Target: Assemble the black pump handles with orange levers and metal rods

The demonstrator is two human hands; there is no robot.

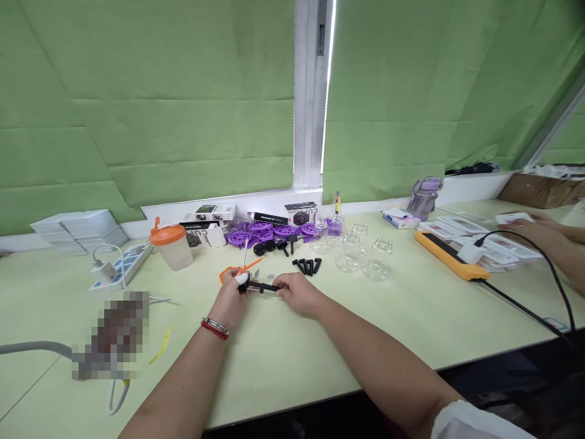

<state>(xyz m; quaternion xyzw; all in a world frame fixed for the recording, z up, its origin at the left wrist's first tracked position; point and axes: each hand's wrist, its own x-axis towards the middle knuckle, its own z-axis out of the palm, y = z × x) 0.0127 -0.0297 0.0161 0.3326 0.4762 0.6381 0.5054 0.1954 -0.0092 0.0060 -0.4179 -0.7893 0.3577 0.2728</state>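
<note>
My left hand and my right hand meet over the middle of the pale green table. Between them they grip a small black plastic part, one hand on each end. The left fingers are pinched, one fingertip wrapped in white, and an orange-handled tool lies just behind that hand. A red and silver bracelet circles my left wrist. Just past my hands lie several small black pegs.
Behind are purple plastic wheels, clear cups, small boxes, an orange-lidded cup and a power strip. At right lie a yellow bar, a black cable and another person's hand.
</note>
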